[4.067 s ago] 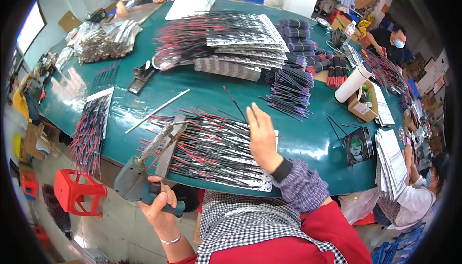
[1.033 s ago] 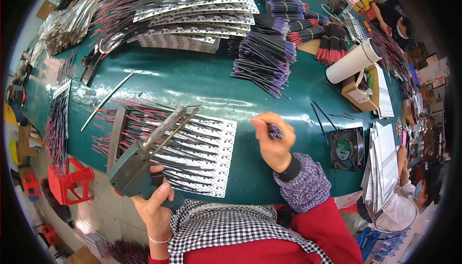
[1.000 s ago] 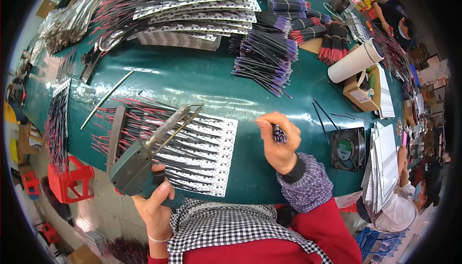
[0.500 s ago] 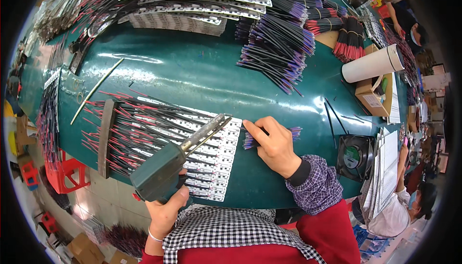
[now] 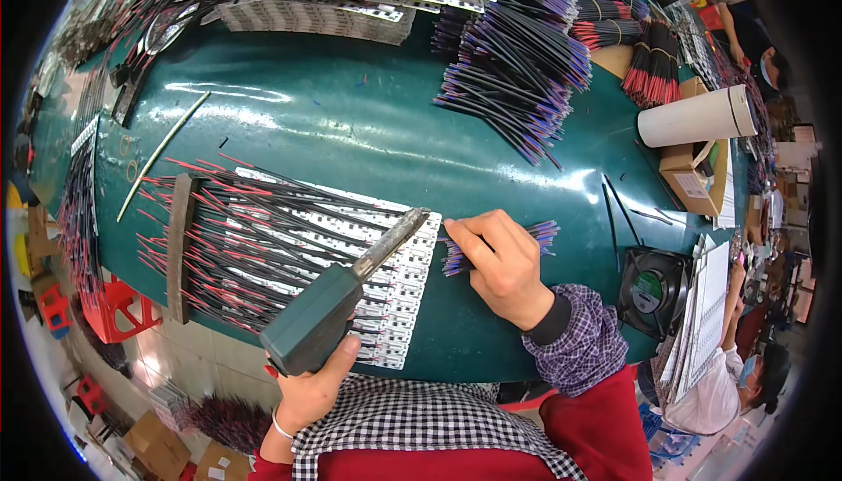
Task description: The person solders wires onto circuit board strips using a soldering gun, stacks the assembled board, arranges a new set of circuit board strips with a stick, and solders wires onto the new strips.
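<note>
My left hand [image 5: 317,384] is wrapped round the grip of a dark green soldering gun [image 5: 311,319]. The gun's metal tip lies over the top right corner of a sheet of white circuit boards [image 5: 399,323]. My right hand [image 5: 504,270] pinches a thin wire right beside that corner; most of the wire is hidden by the fingers. Beneath this hand lies a small pile of short black wires [image 5: 542,235] with purple ends. Many black and red wires [image 5: 250,253] run leftward from the boards, under a dark bar [image 5: 180,249] lying across them.
Stacked wired boards [image 5: 316,21] lie at the far side, with piles of black wires [image 5: 517,78] to their right. A white tumbler [image 5: 697,117], a cardboard box [image 5: 693,183], a black fan [image 5: 653,292] and papers [image 5: 702,314] stand right. A pale stick [image 5: 165,156] lies left. Co-workers are at the right.
The soldering gun has swung slightly to the right, with its tip closer to my right fingertips. My right hand stays at the board's corner. The whole view has shifted a little.
</note>
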Motion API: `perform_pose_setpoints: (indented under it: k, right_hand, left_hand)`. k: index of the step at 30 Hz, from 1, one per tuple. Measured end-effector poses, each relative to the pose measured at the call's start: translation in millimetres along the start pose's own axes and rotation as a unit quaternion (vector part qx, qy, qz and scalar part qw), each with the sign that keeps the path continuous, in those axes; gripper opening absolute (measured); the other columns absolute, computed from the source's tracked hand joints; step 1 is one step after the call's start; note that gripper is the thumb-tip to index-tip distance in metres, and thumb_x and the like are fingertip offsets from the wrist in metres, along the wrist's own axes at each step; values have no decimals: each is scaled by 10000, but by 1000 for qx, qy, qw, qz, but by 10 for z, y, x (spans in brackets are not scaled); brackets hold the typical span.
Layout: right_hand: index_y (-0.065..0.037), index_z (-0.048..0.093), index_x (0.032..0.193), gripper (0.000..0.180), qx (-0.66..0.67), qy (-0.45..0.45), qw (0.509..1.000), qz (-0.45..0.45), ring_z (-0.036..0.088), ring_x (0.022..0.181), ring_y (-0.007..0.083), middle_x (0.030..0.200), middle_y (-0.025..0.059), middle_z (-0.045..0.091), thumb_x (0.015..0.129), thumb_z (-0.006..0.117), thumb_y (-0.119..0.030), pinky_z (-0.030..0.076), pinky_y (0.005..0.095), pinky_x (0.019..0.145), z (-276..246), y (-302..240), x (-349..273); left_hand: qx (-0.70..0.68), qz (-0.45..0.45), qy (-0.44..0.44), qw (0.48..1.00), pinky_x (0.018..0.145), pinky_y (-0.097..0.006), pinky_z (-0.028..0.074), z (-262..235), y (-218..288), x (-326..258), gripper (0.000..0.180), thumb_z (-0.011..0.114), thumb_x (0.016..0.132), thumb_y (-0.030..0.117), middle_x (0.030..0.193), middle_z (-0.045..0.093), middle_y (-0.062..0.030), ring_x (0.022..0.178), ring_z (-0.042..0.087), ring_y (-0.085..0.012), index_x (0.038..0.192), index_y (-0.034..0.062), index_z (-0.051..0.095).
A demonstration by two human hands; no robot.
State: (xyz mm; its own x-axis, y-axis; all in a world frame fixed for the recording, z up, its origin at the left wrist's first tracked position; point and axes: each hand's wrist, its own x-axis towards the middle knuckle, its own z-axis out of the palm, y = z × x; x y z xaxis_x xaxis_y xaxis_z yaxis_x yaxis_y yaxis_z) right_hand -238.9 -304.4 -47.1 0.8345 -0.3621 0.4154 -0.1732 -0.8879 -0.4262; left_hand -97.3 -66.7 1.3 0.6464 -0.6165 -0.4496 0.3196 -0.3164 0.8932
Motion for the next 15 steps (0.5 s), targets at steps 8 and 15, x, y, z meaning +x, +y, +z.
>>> perform_pose_setpoints:
  k: [8,15]
  right_hand:
    - [15,663,1012,272,-116,-46,992,12,614,709,195,794,60,563,746,666,-40,497,310,583,-190,-79,147]
    - [-94,616,750,43,-447,-288,843,85,639,741,179,776,36,572,744,658,-91,488,331,586,-510,-265,463]
  left_hand:
    - [43,-20,3,999,819,-271,528,2,47,-1,327,772,882,68,1072,731,-87,915,661,-128,1179,-38,683]
    - [-15,37,32,999,796,-274,537,-51,42,32,403,755,886,34,1169,702,-100,908,658,-136,1265,-30,634]
